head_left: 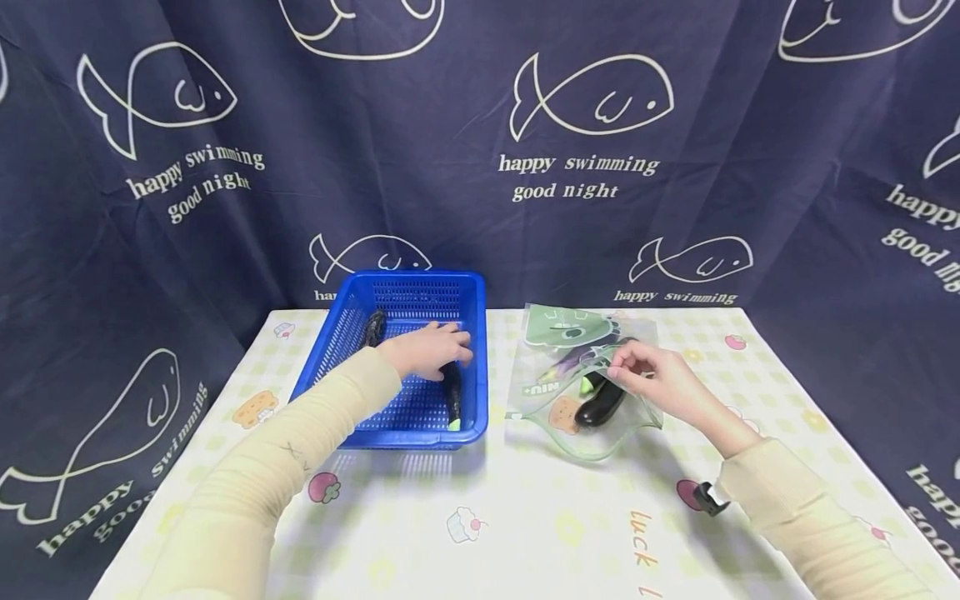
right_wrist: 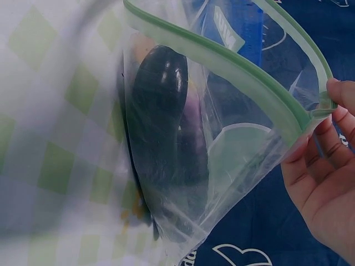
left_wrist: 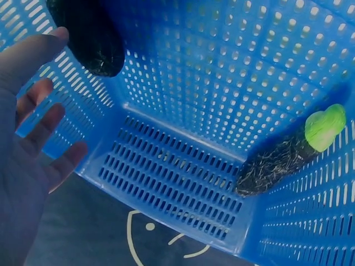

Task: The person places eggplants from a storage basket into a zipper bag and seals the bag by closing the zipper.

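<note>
- Loosely spread inside the basket [head_left: 420, 437], a person's left hand [head_left: 429, 350] reaches over a dark eggplant [head_left: 453, 397] along the right side; no grip shows, and contact is hard to judge.
- To the basket's right, the right hand [head_left: 660, 385] pinches the rim of a clear bag [head_left: 551, 329] holding another dark eggplant [head_left: 598, 408] and a purple one.
- From where I stand, the smooth eggplant in the basket could slip if caught only by one end, or knock the basket's wall on the way up.
- Pinched at one corner, the bag might sag closed; a hard tug could spill its contents.
- A second eggplant [head_left: 373, 328] rests by the basket's left wall.
- Beneath the basket spreads a pale checked tablecloth [head_left: 525, 567], printed with cupcakes and fruit.
- Behind the basket hangs a navy curtain [head_left: 450, 108] of fish and "happy swimming good night."
</note>
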`<state>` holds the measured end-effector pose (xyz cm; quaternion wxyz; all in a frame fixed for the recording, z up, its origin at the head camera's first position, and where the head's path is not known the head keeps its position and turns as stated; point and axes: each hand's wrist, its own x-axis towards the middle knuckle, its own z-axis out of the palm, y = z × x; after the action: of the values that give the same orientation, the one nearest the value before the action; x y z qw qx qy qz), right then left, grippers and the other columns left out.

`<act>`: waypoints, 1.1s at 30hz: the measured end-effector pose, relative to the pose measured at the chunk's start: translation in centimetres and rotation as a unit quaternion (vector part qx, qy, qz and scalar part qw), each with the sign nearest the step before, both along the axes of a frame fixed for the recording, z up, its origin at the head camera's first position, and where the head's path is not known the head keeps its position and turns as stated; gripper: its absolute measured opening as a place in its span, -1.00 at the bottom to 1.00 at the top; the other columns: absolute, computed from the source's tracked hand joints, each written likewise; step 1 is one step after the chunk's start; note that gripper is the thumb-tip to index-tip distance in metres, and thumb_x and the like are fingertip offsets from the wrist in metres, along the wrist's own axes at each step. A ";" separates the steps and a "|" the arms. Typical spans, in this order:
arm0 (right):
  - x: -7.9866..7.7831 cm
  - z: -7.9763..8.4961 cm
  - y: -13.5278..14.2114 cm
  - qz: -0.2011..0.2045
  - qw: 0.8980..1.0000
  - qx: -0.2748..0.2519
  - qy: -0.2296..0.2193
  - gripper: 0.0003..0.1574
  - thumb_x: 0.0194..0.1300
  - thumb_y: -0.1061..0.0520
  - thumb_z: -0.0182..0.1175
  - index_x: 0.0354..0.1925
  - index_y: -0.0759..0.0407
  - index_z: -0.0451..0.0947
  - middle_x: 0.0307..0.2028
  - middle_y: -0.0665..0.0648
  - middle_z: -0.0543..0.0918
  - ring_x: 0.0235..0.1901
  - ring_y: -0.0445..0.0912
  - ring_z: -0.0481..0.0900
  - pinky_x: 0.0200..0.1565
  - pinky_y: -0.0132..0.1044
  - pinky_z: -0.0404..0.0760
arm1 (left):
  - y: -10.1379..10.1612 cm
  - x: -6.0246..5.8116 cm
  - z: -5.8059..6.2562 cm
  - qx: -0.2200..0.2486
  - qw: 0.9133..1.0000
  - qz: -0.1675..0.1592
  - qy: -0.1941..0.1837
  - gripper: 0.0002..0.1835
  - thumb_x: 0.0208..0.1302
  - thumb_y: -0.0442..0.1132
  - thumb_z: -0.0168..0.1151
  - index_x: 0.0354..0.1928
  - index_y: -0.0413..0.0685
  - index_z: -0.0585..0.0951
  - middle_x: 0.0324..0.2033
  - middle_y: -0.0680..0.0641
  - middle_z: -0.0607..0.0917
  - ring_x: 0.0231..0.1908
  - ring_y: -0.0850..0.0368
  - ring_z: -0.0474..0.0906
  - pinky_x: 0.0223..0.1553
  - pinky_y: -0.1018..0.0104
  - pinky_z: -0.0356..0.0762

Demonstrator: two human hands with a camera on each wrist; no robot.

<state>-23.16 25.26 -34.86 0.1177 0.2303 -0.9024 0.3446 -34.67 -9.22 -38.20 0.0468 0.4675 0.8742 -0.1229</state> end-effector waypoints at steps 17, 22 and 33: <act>0.2 0.1 -0.3 0.004 1.000 -0.003 -0.001 -0.94 0.15 0.35 0.25 -0.38 0.28 0.53 -0.53 0.12 0.55 -0.47 -0.18 0.51 -0.31 -0.53 0.48 | -0.6 0.1 -2.2 -0.005 1.000 0.000 -0.027 -0.60 0.08 -0.45 0.28 -0.08 0.17 0.59 -0.08 0.06 0.54 0.00 0.04 0.43 0.06 -0.01 0.47; 0.2 0.1 -0.3 0.003 1.000 -0.002 0.000 -0.94 0.15 0.36 0.25 -0.38 0.28 0.53 -0.52 0.12 0.55 -0.47 -0.19 0.51 -0.31 -0.53 0.48 | -0.7 0.2 -3.0 -0.014 1.000 -0.014 -0.022 -0.63 0.06 -0.43 0.30 -0.13 0.17 0.61 -0.06 0.05 0.58 0.00 0.05 0.46 0.07 -0.02 0.47; -2.1 -3.0 1.8 0.005 1.000 -0.012 -0.005 -0.92 0.19 0.20 0.28 -0.34 0.05 0.55 -0.50 -0.05 0.56 -0.44 -0.28 0.50 -0.28 -0.53 0.48 | -0.8 0.1 -3.2 -0.026 0.999 -0.024 -0.018 -0.63 0.06 -0.46 0.30 -0.15 0.14 0.59 -0.17 0.08 0.60 -0.13 0.10 0.50 -0.03 0.23 0.51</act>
<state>-25.24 27.05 -37.84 0.1142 0.2315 -0.8977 0.3570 -34.59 -9.99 -41.40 0.0715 0.4889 0.8583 -0.1384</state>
